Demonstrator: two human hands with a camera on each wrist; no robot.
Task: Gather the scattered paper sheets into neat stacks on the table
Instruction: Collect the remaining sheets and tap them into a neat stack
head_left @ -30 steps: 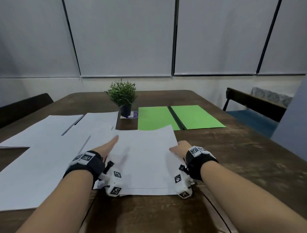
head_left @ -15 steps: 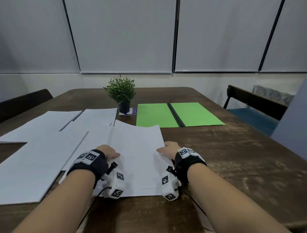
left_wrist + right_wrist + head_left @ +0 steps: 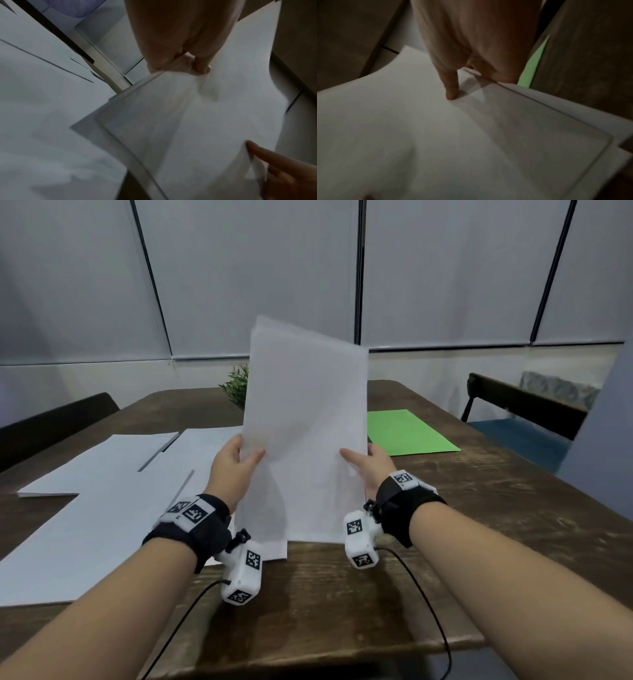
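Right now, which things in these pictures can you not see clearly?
- Potted plant, head view: mostly hidden behind the held sheets.
- Green paper, head view: its left part hidden by those sheets.
- Number of held sheets: edges blurred in both wrist views.
- Left hand and right hand: fingers behind the paper.

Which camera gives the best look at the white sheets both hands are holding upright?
The head view: it shows the held sheets whole, standing on the table, the left hand and right hand gripping their sides. The left wrist view shows only blurred, offset lower edges; the right wrist view a dim face under the thumb.
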